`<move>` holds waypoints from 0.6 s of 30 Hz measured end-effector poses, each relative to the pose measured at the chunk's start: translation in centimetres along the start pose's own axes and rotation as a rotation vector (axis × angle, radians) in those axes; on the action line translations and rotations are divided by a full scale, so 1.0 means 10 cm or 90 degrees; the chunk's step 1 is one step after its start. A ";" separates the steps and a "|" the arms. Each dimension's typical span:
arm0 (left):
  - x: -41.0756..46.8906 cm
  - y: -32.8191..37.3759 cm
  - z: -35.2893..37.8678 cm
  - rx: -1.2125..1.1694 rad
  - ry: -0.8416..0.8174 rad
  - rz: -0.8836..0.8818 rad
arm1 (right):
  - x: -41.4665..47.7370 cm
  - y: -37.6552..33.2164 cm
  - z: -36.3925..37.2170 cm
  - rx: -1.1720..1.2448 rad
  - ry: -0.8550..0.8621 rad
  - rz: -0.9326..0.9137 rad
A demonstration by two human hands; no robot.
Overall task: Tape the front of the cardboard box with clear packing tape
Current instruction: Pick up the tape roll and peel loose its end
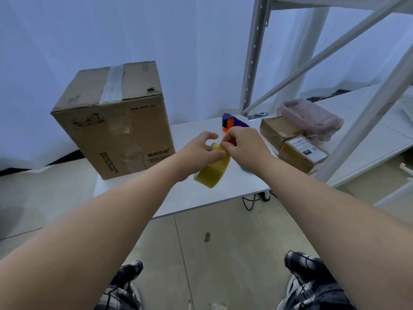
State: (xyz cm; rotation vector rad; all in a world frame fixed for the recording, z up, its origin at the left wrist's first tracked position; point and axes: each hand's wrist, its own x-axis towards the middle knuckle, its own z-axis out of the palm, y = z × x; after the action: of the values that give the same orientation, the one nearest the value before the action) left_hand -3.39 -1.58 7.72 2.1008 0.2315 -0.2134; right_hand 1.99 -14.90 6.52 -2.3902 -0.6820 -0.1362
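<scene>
The left hand [202,151] grips a yellowish roll of clear packing tape [213,167] from the side, holding it above the white bench [201,198]. The right hand [242,143] pinches at the roll's upper edge with thumb and fingertips closed together. To the left of both hands the cardboard box [114,121] stands upright on the bench, an old tape strip across its top. Just beyond the right hand lies a purple-and-orange tape dispenser [232,123]; to its right sit two small parcels [292,144].
</scene>
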 end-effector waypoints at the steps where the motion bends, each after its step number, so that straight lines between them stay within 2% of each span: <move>1: 0.00 -0.03 -0.03 0.019 0.009 0.001 | 0.00 -0.01 0.02 -0.001 -0.006 -0.003; 7: 0.02 -0.15 -0.11 0.219 0.029 0.026 | 0.03 -0.05 0.11 -0.019 -0.064 0.015; 11: 0.06 -0.21 -0.04 0.275 0.053 0.045 | 0.03 -0.05 0.12 0.007 -0.070 0.046; 15: 0.14 -0.36 -0.07 0.330 0.073 0.015 | 0.01 -0.10 0.16 0.016 -0.119 0.027; 18: 0.15 -0.42 -0.14 0.291 0.048 0.019 | 0.04 -0.11 0.20 0.067 -0.107 0.060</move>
State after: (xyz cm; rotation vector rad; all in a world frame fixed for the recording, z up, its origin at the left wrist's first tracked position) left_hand -2.93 1.87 4.63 2.5676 0.2105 -0.1808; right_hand 1.62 -12.78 5.60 -2.3439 -0.6357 0.1396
